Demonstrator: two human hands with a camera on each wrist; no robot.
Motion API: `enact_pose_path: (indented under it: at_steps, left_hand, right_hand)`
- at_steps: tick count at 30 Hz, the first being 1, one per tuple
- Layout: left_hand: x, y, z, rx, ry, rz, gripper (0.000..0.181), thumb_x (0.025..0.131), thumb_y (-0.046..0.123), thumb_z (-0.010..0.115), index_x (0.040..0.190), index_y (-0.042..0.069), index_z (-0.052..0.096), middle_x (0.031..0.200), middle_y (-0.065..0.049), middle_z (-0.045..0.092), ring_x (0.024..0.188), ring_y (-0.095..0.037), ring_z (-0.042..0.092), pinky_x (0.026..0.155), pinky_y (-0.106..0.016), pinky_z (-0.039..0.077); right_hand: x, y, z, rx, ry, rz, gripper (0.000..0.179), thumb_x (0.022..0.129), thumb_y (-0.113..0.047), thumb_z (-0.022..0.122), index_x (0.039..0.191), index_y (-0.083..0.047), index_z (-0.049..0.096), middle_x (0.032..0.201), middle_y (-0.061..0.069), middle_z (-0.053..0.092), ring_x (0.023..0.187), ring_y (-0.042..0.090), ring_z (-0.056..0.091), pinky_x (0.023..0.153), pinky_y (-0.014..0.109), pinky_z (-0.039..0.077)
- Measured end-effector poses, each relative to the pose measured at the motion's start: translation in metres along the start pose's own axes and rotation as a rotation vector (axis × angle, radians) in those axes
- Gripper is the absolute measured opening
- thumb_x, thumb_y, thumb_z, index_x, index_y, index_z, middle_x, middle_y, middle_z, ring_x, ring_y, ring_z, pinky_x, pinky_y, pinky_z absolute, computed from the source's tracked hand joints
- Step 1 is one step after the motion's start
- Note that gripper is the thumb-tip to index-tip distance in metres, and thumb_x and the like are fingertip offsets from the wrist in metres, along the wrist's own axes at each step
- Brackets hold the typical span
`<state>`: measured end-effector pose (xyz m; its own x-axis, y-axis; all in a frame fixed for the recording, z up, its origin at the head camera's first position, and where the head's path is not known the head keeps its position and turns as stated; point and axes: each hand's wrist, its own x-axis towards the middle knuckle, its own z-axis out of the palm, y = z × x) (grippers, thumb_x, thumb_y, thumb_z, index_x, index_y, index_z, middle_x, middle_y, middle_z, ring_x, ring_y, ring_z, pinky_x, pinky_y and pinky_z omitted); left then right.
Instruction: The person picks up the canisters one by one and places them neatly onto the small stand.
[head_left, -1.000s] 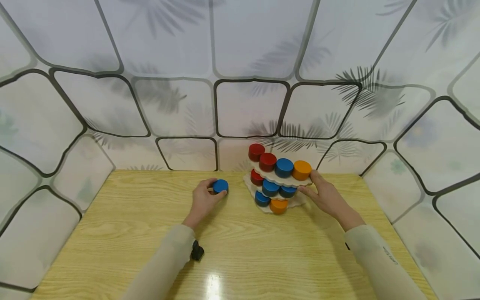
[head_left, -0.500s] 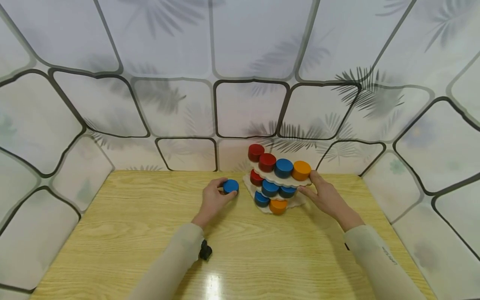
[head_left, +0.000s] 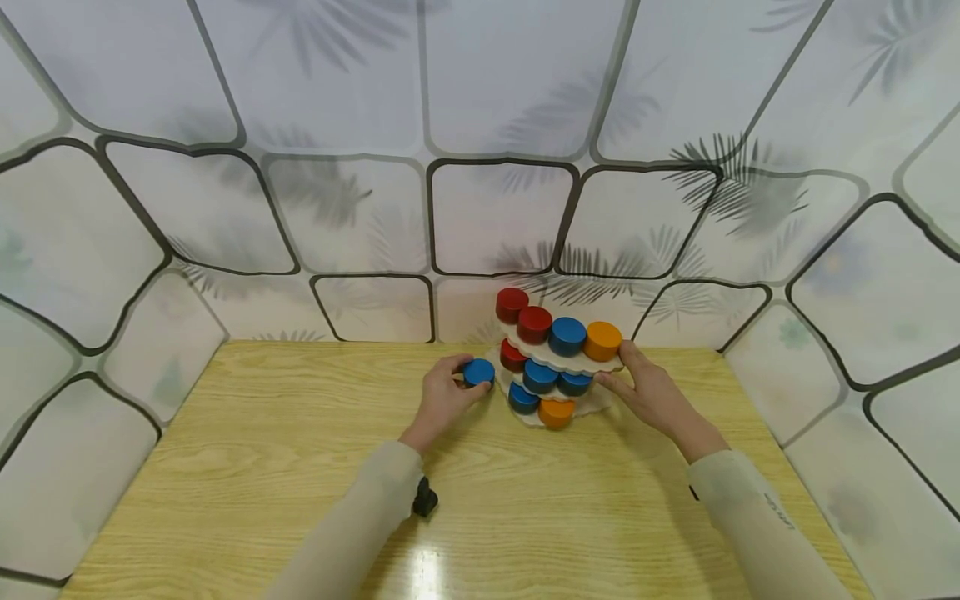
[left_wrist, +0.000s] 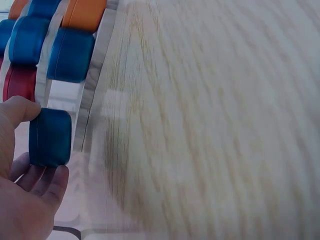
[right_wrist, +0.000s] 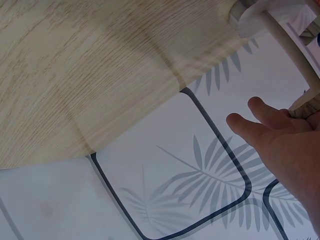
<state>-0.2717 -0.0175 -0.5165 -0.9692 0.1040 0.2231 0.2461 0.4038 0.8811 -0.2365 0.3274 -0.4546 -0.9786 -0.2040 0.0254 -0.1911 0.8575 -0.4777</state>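
My left hand (head_left: 441, 400) pinches a small round blue tin (head_left: 478, 372) between thumb and fingertips. In the left wrist view the blue tin (left_wrist: 50, 139) has a seam around its side. It overlaps the left edge of the lowest tier of a cream, wavy-edged tiered stand (head_left: 588, 365). Red, blue and orange tins sit on the tiers, among them an orange tin (head_left: 603, 341) at the top right. My right hand (head_left: 660, 404) grips the right end of the top tier. In the right wrist view, two of its fingers (right_wrist: 244, 127) stick out past the tier.
The stand is on a light wooden table (head_left: 262, 450), close to its back edge. A pale wall covering (head_left: 502, 217) with dark outlines and leaf prints rises behind and at both sides. A small black device (head_left: 425, 498) sits at my left cuff.
My left hand has carried the blue tin rightward to the lowest tier's left edge. My right hand and the stand have stayed in place.
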Motion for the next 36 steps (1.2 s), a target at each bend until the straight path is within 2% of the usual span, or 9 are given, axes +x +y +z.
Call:
enact_pose_path:
  at_steps: [5,9,16,24,36]
  left_hand:
    - [0.002,0.003,0.005,-0.017,-0.027,-0.027,0.053,0.088,0.011,0.086,0.135,-0.004,0.066,0.13,-0.022,0.067,0.117,-0.035,0.069,0.095,-0.044,0.063]
    - [0.002,0.004,0.008,-0.015,-0.035,-0.02,0.053,0.088,0.011,0.086,0.135,-0.005,0.066,0.129,-0.022,0.068,0.116,-0.035,0.069,0.094,-0.044,0.063]
    - [0.005,0.006,0.012,0.007,-0.053,-0.018,0.054,0.089,0.012,0.085,0.136,-0.006,0.065,0.129,-0.024,0.068,0.117,-0.035,0.068,0.096,-0.045,0.062]
    - [0.006,0.008,0.014,0.036,-0.066,-0.02,0.054,0.089,0.013,0.084,0.136,-0.005,0.065,0.132,-0.023,0.067,0.12,-0.036,0.067,0.098,-0.045,0.061]
    - [0.007,0.007,0.02,0.018,-0.083,0.002,0.055,0.09,0.012,0.083,0.138,-0.005,0.065,0.132,-0.023,0.068,0.12,-0.036,0.067,0.097,-0.045,0.062]
  right_hand:
    - [0.001,0.0,0.0,0.008,0.011,-0.014,0.078,0.109,-0.049,0.055,0.162,0.0,0.025,0.168,0.032,0.029,0.148,0.056,0.038,0.119,0.069,0.036]
    - [0.0,0.0,0.0,0.014,0.015,-0.022,0.075,0.109,-0.048,0.055,0.16,0.0,0.027,0.167,0.032,0.031,0.147,0.056,0.04,0.118,0.069,0.038]
    - [0.001,-0.001,0.0,0.011,0.036,-0.043,0.06,0.109,-0.046,0.056,0.146,-0.003,0.037,0.159,0.03,0.043,0.138,0.054,0.051,0.113,0.068,0.043]
    - [0.0,-0.001,-0.001,0.002,0.024,-0.031,0.07,0.109,-0.047,0.055,0.156,-0.001,0.031,0.165,0.031,0.034,0.145,0.056,0.043,0.117,0.069,0.038]
    - [0.001,0.001,0.001,0.005,0.034,-0.048,0.06,0.109,-0.047,0.055,0.147,-0.003,0.037,0.16,0.029,0.043,0.138,0.054,0.051,0.113,0.069,0.043]
